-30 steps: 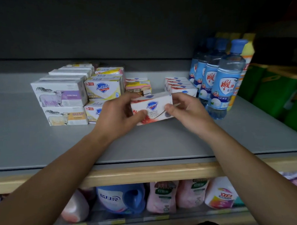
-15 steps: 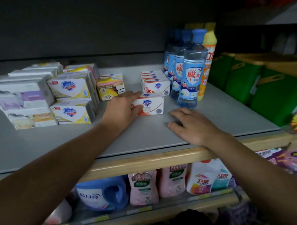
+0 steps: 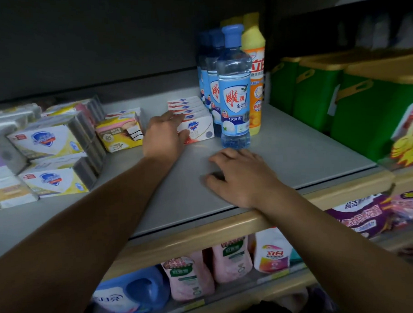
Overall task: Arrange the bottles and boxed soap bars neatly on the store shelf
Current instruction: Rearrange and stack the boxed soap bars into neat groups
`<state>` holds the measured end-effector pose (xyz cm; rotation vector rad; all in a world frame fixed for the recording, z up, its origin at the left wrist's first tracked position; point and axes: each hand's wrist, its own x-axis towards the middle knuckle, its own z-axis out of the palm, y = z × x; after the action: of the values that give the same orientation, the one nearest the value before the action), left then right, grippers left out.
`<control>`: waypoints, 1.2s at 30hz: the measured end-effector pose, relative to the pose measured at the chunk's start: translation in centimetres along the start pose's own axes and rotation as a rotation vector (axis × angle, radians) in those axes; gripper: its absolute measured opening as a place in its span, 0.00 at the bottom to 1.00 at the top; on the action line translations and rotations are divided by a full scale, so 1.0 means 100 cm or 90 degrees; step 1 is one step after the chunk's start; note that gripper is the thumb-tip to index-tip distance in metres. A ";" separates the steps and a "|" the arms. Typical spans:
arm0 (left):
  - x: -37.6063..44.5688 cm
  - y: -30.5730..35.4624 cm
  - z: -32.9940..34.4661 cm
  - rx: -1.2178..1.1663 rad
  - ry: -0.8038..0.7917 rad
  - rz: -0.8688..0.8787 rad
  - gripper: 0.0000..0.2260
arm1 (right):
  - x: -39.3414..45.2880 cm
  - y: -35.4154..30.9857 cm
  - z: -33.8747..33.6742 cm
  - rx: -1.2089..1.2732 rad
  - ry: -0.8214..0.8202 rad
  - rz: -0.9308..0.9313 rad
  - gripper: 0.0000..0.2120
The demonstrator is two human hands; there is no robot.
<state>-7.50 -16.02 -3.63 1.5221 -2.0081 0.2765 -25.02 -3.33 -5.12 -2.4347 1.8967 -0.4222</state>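
I have pushed the white and red boxed soap bar [image 3: 196, 130] back against the row of same boxes [image 3: 186, 105], beside the clear blue-capped bottle [image 3: 233, 89]. My left hand [image 3: 163, 137] now lies on its left end. My right hand [image 3: 239, 176] has gone from the box down flat on the grey shelf [image 3: 307, 152].

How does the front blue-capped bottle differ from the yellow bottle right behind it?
The front blue-capped bottle is clear with a blue label; the yellow bottle is opaque with an orange label. The blue-capped bottle stands nearer the shelf edge and partly hides the yellow bottle. Both stand upright.

A shop: shelves [image 3: 227, 228] stocked with boxed soaps [image 3: 46, 142] and detergent bottles [image 3: 233, 89].
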 end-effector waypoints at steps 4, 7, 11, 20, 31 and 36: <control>0.003 -0.002 0.003 -0.008 -0.011 -0.007 0.21 | 0.000 0.000 0.000 -0.003 -0.007 -0.003 0.29; 0.005 -0.004 0.002 -0.013 -0.019 0.006 0.21 | -0.001 0.000 -0.001 -0.002 -0.007 -0.003 0.29; 0.005 -0.003 -0.001 -0.009 -0.024 0.006 0.21 | -0.002 -0.001 -0.001 0.003 -0.013 -0.004 0.29; -0.011 -0.004 -0.036 -0.067 -0.046 0.042 0.26 | -0.001 0.001 -0.001 0.022 -0.012 0.009 0.29; -0.102 -0.090 -0.147 0.001 0.052 0.080 0.21 | 0.033 -0.054 -0.009 -0.035 0.016 0.065 0.24; -0.125 -0.123 -0.140 -0.036 0.064 -0.027 0.19 | 0.074 -0.099 -0.002 0.107 0.024 -0.042 0.25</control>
<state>10.63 -2.94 -1.90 1.4841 -1.8885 0.2705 -14.08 -7.85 -1.61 -2.3999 1.7206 -0.6081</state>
